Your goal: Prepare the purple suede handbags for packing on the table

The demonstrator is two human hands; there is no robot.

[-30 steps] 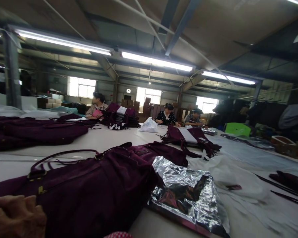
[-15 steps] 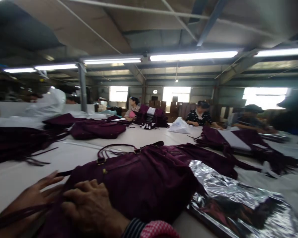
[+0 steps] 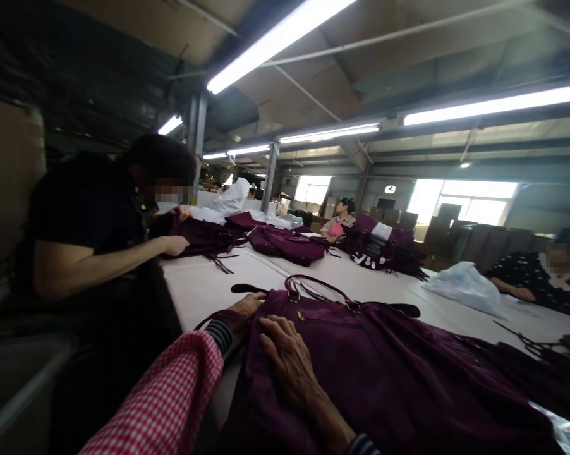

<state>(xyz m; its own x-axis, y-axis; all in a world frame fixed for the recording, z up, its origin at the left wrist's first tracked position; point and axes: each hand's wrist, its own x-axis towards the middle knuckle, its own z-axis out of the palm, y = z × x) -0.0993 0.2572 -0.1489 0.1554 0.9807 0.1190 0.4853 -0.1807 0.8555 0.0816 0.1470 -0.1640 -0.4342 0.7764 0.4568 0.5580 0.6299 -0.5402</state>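
Observation:
A dark purple handbag point(image 3: 375, 360) lies on the white table in front of me, its two thin handles point(image 3: 320, 278) standing up at the far edge. My right hand point(image 3: 289, 357) rests on the bag's front near its left end, fingers spread and slightly bent. Against the bag's left end is my left hand point(image 3: 247, 306), its fingers stretched toward the side. A purple strap loops about that hand's wrist. The bag partly hides the left fingertips. A small brass-coloured zip pull point(image 3: 301, 316) shows beside the right hand.
At left, a person in black point(image 3: 90, 221) handles another purple bag point(image 3: 204, 237). More purple bags point(image 3: 287, 245) lie along the white table point(image 3: 194, 278). A clear plastic bag point(image 3: 465, 287) sits near a person in a dotted top point(image 3: 526, 272). Silver foil-like material point(image 3: 564, 430) shows lower right.
My view has swung left, bringing the person in black into sight. Most of the silver sheet has left the picture. Both hands stay at the handbag's left end.

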